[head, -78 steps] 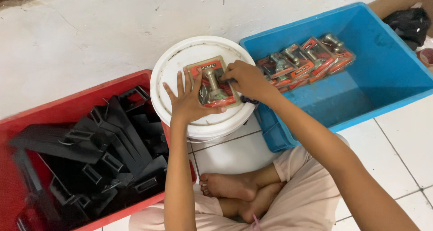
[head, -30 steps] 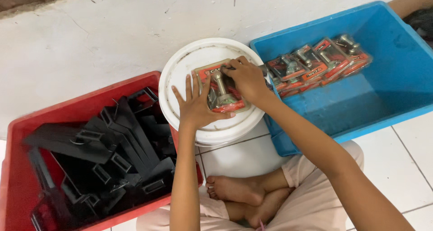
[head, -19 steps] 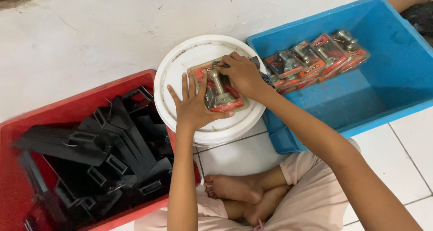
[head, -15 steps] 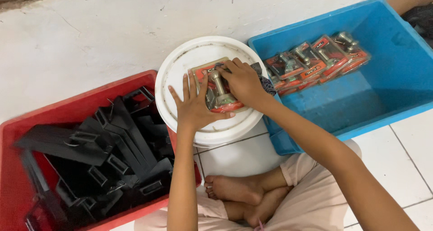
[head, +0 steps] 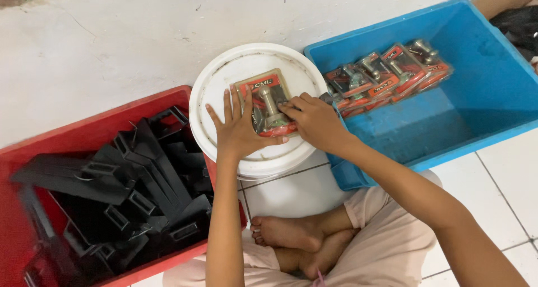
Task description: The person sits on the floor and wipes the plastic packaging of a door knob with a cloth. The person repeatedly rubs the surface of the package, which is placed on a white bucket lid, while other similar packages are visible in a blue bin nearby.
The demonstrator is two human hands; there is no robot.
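A red blister pack with a metal part (head: 266, 99) lies flat on the lid of a white bucket (head: 224, 80). My left hand (head: 238, 127) rests flat on the pack's left side, fingers spread. My right hand (head: 316, 122) presses on the pack's lower right edge, fingertips on the plastic bubble. Both hands hold the pack against the lid.
A red crate (head: 61, 136) at the left holds several black plastic frames (head: 129, 192). At the right, a blue crate (head: 487, 91) carries a row of similar red packs (head: 386, 77) along its far side. My crossed legs and bare feet (head: 291, 234) lie on white floor tiles.
My right hand has slid from the pack's top edge down to its lower right side. My left hand has stayed flat on the pack.
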